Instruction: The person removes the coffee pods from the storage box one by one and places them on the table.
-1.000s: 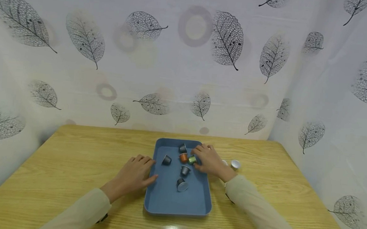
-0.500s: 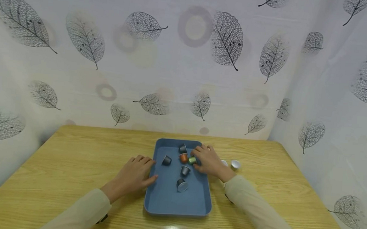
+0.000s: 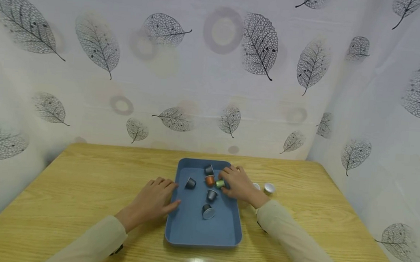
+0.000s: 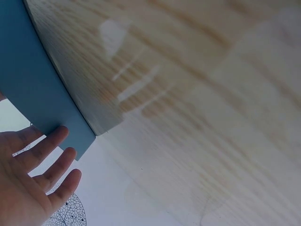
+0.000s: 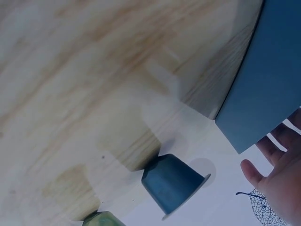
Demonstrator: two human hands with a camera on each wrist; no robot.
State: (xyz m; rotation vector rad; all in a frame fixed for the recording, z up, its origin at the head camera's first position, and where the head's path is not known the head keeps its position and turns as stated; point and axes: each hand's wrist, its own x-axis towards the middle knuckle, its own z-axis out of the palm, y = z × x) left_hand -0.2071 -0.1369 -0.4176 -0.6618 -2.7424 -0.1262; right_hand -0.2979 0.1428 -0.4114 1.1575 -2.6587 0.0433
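Green coffee capsule (image 3: 219, 183): between digits of right hand (image 3: 240, 185); can't tell if pinched
Left hand (image 3: 154, 198): spread, touching left edge of tray (image 3: 202, 234)
Long axis: roughly left-to-right edge; heading unclear

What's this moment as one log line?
Left hand: left rim of blue tray; Right hand: right rim, near green capsule, grip unclear; In tray: six capsules; On table: two more capsules
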